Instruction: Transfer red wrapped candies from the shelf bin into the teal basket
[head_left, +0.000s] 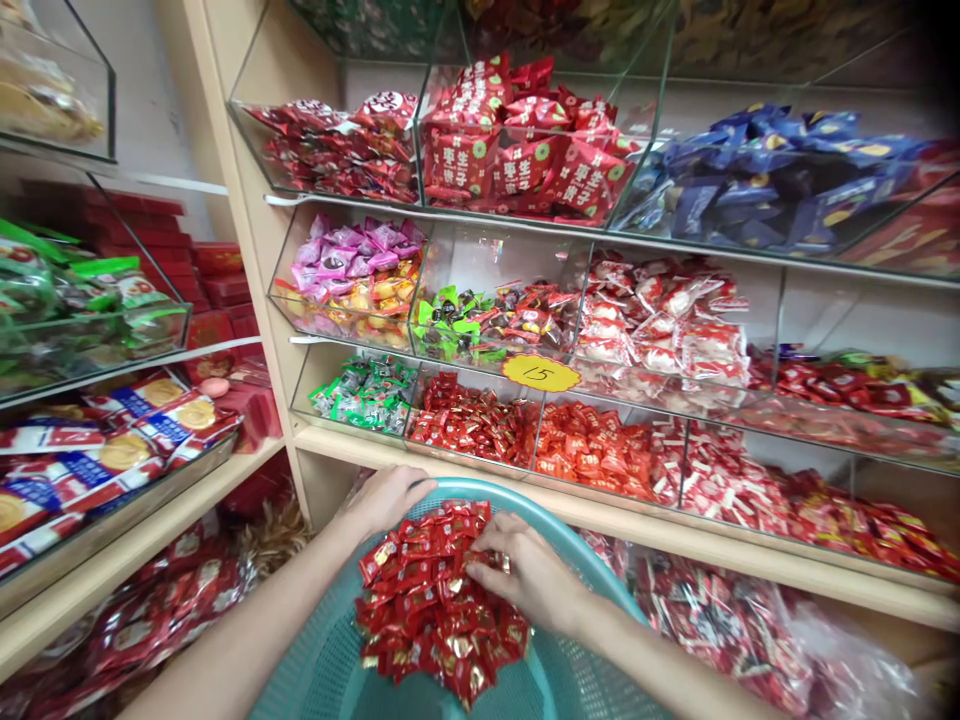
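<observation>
Red candies [439, 610] lay at eight o'clock from the nearer right hand [521, 568], grip curled; left hand [390, 497] rested at the basket's [330, 650] eleven; whether either gripped was unclear.

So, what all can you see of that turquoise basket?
The turquoise basket is wide, open-topped and plastic-looking, with a smooth curved rim and perforated walls. It sits in front of the pale wooden shelf, holding a heap of red-wrapped candies. The left hand appears to rest on its far left rim; the right hand is inside, touching the candies. Its near side is out of frame.
</observation>
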